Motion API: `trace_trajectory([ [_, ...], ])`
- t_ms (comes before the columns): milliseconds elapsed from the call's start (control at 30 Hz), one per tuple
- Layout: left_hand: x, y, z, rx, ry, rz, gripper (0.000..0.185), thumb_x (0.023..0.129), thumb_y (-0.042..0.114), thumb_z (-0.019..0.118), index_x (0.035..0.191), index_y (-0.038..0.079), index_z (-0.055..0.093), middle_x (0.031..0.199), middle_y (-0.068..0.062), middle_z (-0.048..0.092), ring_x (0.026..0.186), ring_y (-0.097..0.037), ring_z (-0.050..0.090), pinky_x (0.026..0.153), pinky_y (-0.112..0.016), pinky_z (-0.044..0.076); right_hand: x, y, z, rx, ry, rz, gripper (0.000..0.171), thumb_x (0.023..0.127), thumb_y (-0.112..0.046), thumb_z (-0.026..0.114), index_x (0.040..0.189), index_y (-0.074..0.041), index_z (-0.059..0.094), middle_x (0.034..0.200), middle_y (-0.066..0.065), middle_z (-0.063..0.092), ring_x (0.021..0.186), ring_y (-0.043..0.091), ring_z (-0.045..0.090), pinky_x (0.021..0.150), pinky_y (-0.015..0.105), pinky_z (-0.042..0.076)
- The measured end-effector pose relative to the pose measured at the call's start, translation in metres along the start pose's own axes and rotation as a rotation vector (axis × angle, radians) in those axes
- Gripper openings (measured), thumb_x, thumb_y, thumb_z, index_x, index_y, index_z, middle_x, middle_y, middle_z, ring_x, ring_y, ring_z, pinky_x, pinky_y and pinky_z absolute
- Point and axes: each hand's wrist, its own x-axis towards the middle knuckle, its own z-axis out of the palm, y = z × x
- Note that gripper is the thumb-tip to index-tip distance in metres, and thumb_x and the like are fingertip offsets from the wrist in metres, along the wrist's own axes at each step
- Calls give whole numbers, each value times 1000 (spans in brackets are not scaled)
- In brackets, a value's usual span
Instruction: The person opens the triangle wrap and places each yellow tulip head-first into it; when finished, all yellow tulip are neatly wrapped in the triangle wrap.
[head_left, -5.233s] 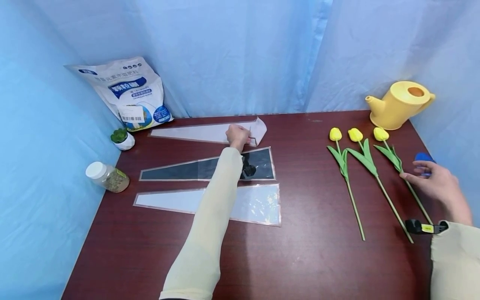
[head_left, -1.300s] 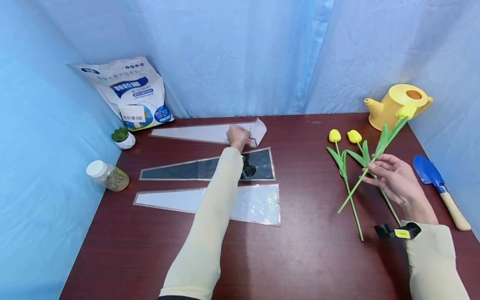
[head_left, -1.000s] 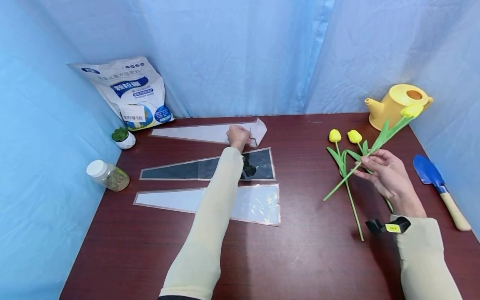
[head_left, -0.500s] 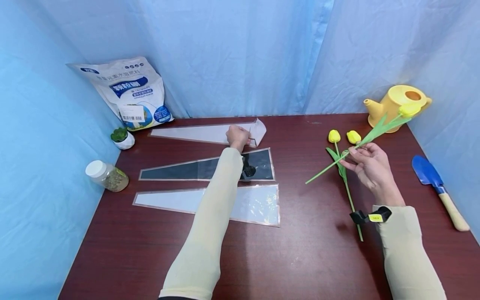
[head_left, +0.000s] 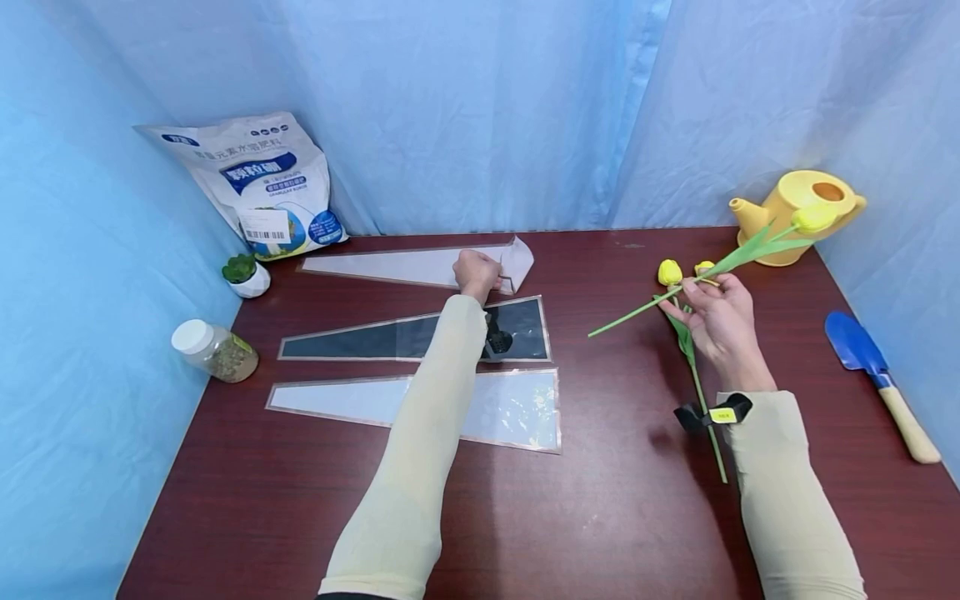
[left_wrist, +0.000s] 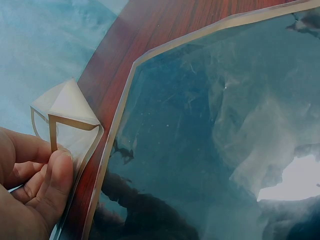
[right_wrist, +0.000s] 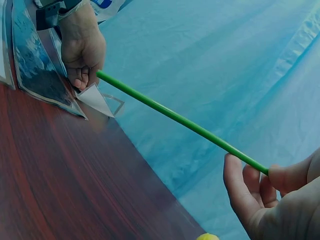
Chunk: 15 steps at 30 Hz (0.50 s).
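Observation:
My right hand pinches a yellow tulip's green stem and holds it above the table, bloom toward the watering can, stem end pointing left. Two more yellow tulips lie on the table under that hand. My left hand pinches the lifted wide-end corner of the far clear flower sleeve; in the left wrist view the folded corner sits between thumb and fingers. A dark sleeve and another clear sleeve lie nearer me.
A yellow watering can stands at the back right, a blue trowel lies near the right edge. A fertiliser bag, a small potted plant and a jar line the left side. Blue curtains surround the brown table.
My right hand picked one tulip up from the table and carried it up and to the left, uncovering the blue trowel. The left hand kept its pinch on the sleeve corner.

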Motion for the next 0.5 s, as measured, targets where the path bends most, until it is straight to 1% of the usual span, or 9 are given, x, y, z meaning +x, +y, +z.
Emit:
trace_trajectory([
  [100,0,0,-1,3,1,2,12,90,8,68,90,2,78,78,-14,77,50,-11,66,59,-23,57,4,4,4,18,26,-9,24,92,15,56,104,-3,45,81,10,63,77,22,68,70,44,63],
  [233,0,0,-1,2,1,1,12,91,8,67,90,2,78,78,-14,77,49,-11,66,58,-23,57,11,9,9,61,60,-20,22,92,17,54,99,-3,48,78,11,62,73,24,68,67,45,63],
  [367,0,-1,-1,1,-4,1,12,91,8,67,91,3,78,78,-14,77,50,-11,66,56,-23,56,16,14,14,70,66,-32,23,93,17,53,100,-4,46,81,11,64,75,25,71,65,45,63],
  [500,0,-1,0,-5,-7,7,13,91,8,67,90,2,78,77,-14,77,51,-12,66,56,-23,56,22,19,19,47,67,-48,24,93,15,53,101,-5,44,83,11,63,76,25,71,67,44,63],
])
